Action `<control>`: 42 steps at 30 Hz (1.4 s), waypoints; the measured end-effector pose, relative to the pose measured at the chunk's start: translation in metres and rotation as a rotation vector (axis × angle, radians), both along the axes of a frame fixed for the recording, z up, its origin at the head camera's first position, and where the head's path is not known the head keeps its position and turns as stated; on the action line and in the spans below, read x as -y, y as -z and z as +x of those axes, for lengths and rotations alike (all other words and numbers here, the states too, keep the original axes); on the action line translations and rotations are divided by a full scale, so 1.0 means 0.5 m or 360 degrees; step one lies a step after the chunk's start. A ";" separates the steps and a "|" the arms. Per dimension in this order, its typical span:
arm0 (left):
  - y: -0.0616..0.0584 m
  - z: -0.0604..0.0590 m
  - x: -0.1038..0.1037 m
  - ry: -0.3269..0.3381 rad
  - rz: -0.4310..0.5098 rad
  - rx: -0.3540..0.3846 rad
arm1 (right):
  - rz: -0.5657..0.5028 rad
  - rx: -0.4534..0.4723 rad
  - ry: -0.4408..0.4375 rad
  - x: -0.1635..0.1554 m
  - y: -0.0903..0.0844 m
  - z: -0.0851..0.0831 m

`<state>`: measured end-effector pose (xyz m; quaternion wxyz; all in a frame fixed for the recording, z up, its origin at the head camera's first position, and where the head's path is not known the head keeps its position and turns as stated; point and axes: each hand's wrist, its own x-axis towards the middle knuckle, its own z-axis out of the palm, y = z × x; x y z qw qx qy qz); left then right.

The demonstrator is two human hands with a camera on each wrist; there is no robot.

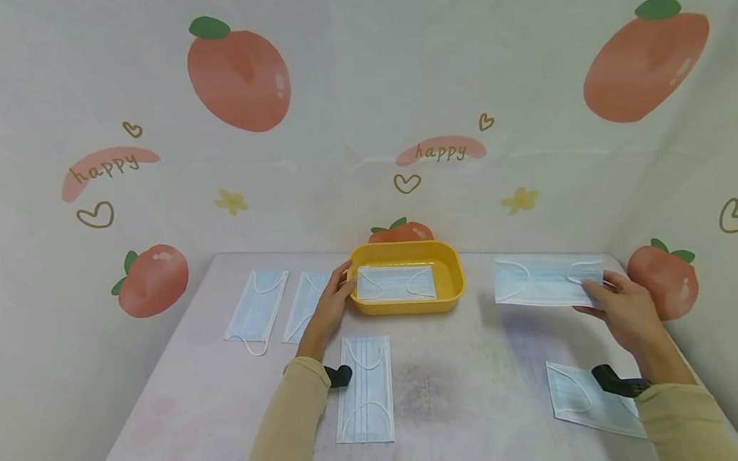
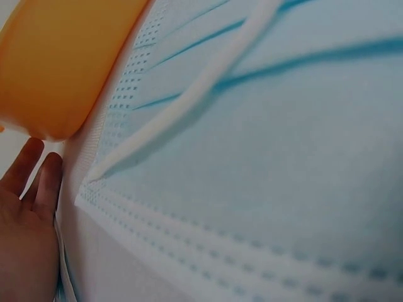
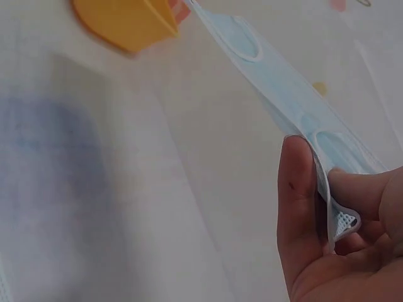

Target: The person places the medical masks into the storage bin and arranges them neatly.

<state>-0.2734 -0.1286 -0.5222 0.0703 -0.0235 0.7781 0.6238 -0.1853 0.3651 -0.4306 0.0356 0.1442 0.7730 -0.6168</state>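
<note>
Six pale-blue rectangular pleated masks [image 1: 546,281], some part-hidden by wrists [image 1: 664,369]
Right hand [image 1: 627,309] pinches one; straight-fingered left hand [image 1: 331,304] touches one yellow plastic tray [image 1: 406,308].

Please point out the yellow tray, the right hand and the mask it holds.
Yellow tray [image 1: 406,308]: head view, front wall.
Right hand [image 1: 626,307]: head view, its back.
Held mask [image 1: 547,282]: head view, panel's middle.

2 long sleeves [image 1: 286,425] are plain beige, each with 1 small black device [image 1: 339,376] at its end.

L fingers [image 1: 338,274] fwd, R fingers [image 3: 297,189] in pinch
</note>
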 end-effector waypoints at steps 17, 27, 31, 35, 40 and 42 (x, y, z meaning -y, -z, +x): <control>-0.007 0.006 0.001 0.0005 -0.0015 0.0013 | -0.0208 -0.0182 -0.0170 0.081 -0.033 -0.009; -0.003 0.002 0.001 0.0015 -0.0002 0.0018 | -0.0336 -0.0219 -0.0231 0.132 -0.038 -0.025; -0.002 0.002 0.001 0.0018 0.0006 0.0011 | -0.0383 -0.0237 -0.0251 0.152 -0.041 -0.035; -0.001 0.000 0.002 0.0014 0.0012 0.0004 | -0.0426 -0.0258 -0.0257 0.171 -0.042 -0.046; 0.000 0.000 0.003 0.0018 0.0005 0.0001 | -0.0429 -0.0268 -0.0231 0.196 -0.046 -0.055; 0.000 0.000 0.003 0.0018 0.0007 0.0003 | -0.0413 -0.0265 -0.0225 0.207 -0.049 -0.059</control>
